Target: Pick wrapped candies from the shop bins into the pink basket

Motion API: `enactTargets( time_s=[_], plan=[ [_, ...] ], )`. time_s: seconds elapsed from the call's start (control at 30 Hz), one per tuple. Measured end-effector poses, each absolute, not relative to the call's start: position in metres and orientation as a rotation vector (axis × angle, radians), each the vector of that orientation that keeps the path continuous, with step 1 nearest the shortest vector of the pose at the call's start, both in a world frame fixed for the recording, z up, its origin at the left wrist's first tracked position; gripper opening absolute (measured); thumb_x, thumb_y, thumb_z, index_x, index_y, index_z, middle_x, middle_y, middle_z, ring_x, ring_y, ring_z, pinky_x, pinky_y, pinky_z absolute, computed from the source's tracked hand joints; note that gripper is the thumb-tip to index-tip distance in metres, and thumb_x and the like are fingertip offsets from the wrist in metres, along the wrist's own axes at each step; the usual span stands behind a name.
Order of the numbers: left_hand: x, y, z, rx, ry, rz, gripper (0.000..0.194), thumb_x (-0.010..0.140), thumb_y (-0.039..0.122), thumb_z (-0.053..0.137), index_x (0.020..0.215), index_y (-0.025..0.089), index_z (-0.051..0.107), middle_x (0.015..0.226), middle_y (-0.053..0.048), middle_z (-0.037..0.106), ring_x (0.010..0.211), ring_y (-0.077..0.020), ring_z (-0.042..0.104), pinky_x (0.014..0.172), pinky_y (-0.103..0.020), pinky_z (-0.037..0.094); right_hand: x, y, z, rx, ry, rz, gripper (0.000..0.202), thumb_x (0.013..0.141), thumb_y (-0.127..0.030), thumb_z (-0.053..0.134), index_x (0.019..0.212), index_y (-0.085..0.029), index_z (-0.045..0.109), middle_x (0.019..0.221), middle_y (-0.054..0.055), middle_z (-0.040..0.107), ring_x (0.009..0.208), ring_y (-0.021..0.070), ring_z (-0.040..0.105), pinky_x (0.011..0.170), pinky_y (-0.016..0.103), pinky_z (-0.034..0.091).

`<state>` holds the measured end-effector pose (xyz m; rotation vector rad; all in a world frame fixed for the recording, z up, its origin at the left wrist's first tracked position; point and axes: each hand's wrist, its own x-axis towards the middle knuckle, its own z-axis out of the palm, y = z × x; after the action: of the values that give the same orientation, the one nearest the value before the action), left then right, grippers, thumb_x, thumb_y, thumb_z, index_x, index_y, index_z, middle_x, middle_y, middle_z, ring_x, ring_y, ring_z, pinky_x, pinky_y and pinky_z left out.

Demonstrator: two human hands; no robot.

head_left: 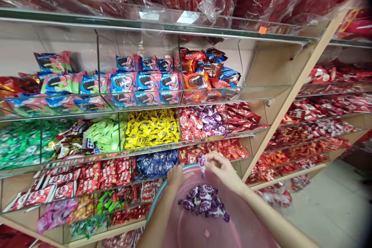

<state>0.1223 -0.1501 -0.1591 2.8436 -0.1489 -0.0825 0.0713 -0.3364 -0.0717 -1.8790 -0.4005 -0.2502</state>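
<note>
Glass shelves (139, 113) fill my remote view. I have the left hand (176, 176) clasped on the rim of the pink basket (188, 236), the right hand (222, 168) pinching a purple sweet (202, 159) over it. Below the right hand, a purple pile (206, 200) already lies inside; the pinched one isn't among them, and similar purple sweets (209, 118) remain shelved beyond that hand.

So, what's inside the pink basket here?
Inside the pink basket is a loose pile of purple-and-white wrapped candies. The right hand holds another candy near the rim. Whatever lies beneath the pile, including that part of the basket, is covered.
</note>
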Motion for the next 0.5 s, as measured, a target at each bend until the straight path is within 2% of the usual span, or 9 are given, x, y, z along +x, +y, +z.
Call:
enactTargets(
  time_s=[0.1, 0.2, 0.3, 0.5],
  plan=[
    [0.122, -0.15, -0.161, 2.826, -0.145, -0.082, 0.059, 0.077, 0.065, 0.044, 0.118, 0.024, 0.055, 0.108, -0.01, 0.065, 0.102, -0.0271, 0.058, 0.082, -0.034, 0.043, 0.071, -0.327, -0.115, -1.927, -0.363, -0.055, 0.024, 0.079, -0.04, 0.053, 0.081, -0.016, 0.061, 0.071, 0.0, 0.055, 0.062, 0.0123, 0.049, 0.058, 0.024, 0.04],
    [0.123, -0.149, -0.162, 2.832, -0.126, -0.079, 0.063, 0.076, 0.065, 0.046, 0.121, 0.022, 0.054, 0.109, -0.011, 0.064, 0.103, -0.0271, 0.058, 0.084, -0.034, 0.043, 0.074, -0.317, -0.147, -2.176, -0.391, 0.033, 0.011, 0.073, -0.026, 0.053, 0.068, -0.016, 0.056, 0.066, -0.001, 0.055, 0.062, 0.0124, 0.049, 0.059, 0.024, 0.039],
    [0.123, -0.148, -0.162, 2.814, -0.105, -0.085, 0.067, 0.074, 0.066, 0.049, 0.125, 0.023, 0.052, 0.111, -0.011, 0.064, 0.106, -0.027, 0.057, 0.086, -0.034, 0.042, 0.076, -0.307, -0.159, -2.517, -0.44, 0.084, 0.006, 0.065, -0.022, 0.056, 0.067, -0.017, 0.057, 0.073, 0.002, 0.06, 0.07, 0.015, 0.053, 0.062, 0.025, 0.039],
    [0.125, -0.148, -0.163, 2.775, -0.101, -0.082, 0.068, 0.073, 0.064, 0.048, 0.125, 0.021, 0.052, 0.112, -0.012, 0.063, 0.107, -0.0285, 0.056, 0.088, -0.036, 0.041, 0.076, -0.28, -0.17, -2.84, -0.453, 0.183, 0.028, 0.066, -0.024, 0.056, 0.09, -0.014, 0.066, 0.1, 0.014, 0.066, 0.092, 0.027, 0.062, 0.078, 0.033, 0.046]
  ],
)
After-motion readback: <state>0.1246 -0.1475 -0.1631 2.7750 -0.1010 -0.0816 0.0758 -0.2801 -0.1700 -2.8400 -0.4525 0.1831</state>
